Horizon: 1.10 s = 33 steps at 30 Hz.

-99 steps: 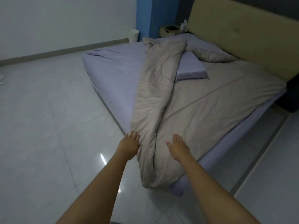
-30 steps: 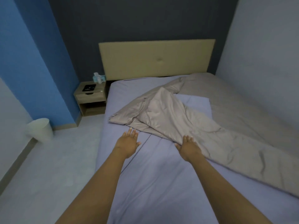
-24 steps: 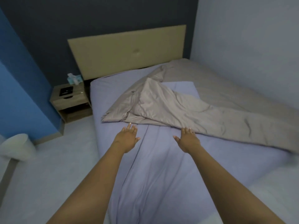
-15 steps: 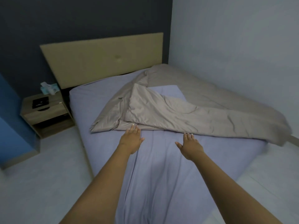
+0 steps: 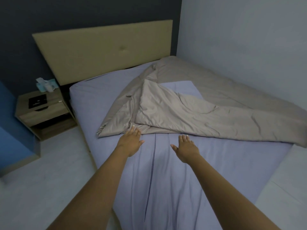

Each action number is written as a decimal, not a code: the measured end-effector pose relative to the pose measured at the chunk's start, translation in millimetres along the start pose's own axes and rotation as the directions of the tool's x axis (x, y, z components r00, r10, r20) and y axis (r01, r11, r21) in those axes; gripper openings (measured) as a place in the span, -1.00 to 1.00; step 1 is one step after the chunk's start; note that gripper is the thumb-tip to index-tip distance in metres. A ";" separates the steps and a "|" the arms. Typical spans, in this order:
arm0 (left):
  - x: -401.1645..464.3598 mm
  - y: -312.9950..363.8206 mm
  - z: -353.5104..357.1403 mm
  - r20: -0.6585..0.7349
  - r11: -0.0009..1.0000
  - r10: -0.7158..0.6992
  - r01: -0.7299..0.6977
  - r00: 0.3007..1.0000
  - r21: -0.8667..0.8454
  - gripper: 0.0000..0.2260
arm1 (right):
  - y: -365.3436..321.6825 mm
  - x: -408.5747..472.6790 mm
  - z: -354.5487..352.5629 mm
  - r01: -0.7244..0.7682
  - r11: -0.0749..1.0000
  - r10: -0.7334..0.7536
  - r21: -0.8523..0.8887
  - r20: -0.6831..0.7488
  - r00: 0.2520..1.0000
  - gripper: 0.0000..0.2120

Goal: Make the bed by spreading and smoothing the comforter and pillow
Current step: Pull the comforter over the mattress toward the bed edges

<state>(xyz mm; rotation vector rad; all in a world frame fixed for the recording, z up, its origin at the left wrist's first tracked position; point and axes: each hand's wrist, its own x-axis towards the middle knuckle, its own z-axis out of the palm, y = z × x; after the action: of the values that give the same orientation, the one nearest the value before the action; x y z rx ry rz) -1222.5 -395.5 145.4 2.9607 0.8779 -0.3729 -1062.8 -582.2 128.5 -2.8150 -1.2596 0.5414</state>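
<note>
The comforter point(image 5: 191, 113) lay bunched across the bed point(image 5: 182, 180), its near edge folded. The left hand point(image 5: 131, 143), fingers straight, touched that edge; the right hand point(image 5: 186, 149), also flat, hovered just beside it, holding nothing. The pillow point(image 5: 181, 87) lay partly under the comforter.

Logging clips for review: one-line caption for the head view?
Open left hand and right hand reach toward folded-back beige comforter on lavender-sheeted bed.

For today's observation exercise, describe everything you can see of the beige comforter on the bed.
The comforter is beige, soft, slightly shiny cloth, creased and folded over itself. It lies bunched diagonally over the right half of the lavender sheet, from the headboard corner to the right edge, where it droops over. Part of it covers a lavender pillow. The left hand touches its near fold with straight fingers; the right hand hovers just short.
</note>
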 end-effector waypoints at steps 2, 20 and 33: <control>28.2 -18.8 3.1 -0.003 1.000 0.014 -0.014 1.000 0.026 -0.45 | -13.9 27.3 4.4 0.003 1.000 -0.003 0.008 -0.009 1.000 -0.29; 422.6 -119.7 150.9 -0.171 0.952 0.305 -0.300 0.937 0.055 -0.31 | -63.4 399.5 124.4 -0.264 0.959 0.275 0.100 -0.121 0.954 -0.14; 497.2 -118.4 272.8 -0.115 0.957 0.274 -0.283 0.955 -0.062 -0.50 | -48.2 504.0 229.8 -0.120 0.962 0.171 0.246 -0.197 0.965 -0.58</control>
<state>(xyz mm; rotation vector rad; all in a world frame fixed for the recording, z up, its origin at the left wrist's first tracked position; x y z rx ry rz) -942.7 -57.3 -232.8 2.9940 0.4558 -0.1672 -859.2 -213.9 -235.0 -2.6934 -0.8913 0.3460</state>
